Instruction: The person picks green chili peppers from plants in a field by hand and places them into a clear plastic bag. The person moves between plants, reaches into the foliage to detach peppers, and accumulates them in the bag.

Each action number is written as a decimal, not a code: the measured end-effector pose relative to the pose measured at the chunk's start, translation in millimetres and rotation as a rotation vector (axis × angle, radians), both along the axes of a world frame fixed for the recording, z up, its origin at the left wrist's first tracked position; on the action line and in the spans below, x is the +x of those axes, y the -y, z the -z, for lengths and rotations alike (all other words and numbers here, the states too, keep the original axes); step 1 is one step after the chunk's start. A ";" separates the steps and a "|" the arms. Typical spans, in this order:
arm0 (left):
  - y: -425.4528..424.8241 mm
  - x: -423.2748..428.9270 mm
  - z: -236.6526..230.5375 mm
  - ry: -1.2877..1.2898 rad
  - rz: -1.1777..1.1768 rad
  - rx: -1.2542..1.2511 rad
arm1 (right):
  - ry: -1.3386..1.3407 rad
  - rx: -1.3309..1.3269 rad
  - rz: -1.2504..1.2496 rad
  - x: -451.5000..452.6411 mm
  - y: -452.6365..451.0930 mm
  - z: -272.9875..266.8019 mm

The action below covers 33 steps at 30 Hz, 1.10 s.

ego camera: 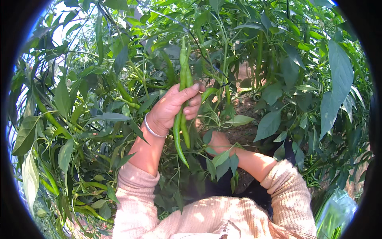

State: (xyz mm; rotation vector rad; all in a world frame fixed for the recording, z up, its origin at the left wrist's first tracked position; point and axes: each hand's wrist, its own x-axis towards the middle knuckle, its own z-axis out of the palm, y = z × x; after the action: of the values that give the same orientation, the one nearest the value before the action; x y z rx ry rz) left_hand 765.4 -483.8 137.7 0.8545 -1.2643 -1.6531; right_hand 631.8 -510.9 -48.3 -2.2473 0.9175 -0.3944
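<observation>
My left hand point(185, 103) is closed around long green chili peppers point(179, 128), their stem ends pointing up and their tips hanging below the fist. A pale bangle point(153, 128) circles that wrist. Lower and to the right, my right hand point(218, 140) reaches in among the pepper plant's leaves; foliage hides its fingers, so what it touches cannot be told. Another green pepper point(208, 93) shows just right of my left fist.
Dense pepper plants surround both arms, with peppers point(50, 118) hanging at the left. A dark cord point(195, 38) crosses the foliage above. Bare soil point(246, 110) shows between plants. A clear plastic bag point(335, 209) holding green peppers lies at the lower right.
</observation>
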 end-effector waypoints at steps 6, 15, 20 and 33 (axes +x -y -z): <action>-4.6 2.8 -2.9 -0.118 0.121 -0.005 | 0.049 0.019 -0.208 -35.6 -41.2 -19.4; -11.1 -19.7 0.6 0.053 0.247 -0.151 | 1.196 0.465 0.054 -135.0 -49.9 -171.0; -11.4 -40.1 11.1 0.030 0.337 -0.156 | 1.490 0.104 0.163 -90.9 -9.0 -222.2; -4.8 4.7 14.7 -0.079 0.138 -0.124 | 0.890 0.769 0.204 -14.4 137.1 -74.3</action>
State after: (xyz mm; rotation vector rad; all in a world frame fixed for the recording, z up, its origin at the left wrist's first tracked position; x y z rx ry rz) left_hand 770.1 -479.0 123.1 0.6337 -1.3804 -1.6794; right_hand 617.4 -648.0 26.0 -1.0912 0.6364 -0.8636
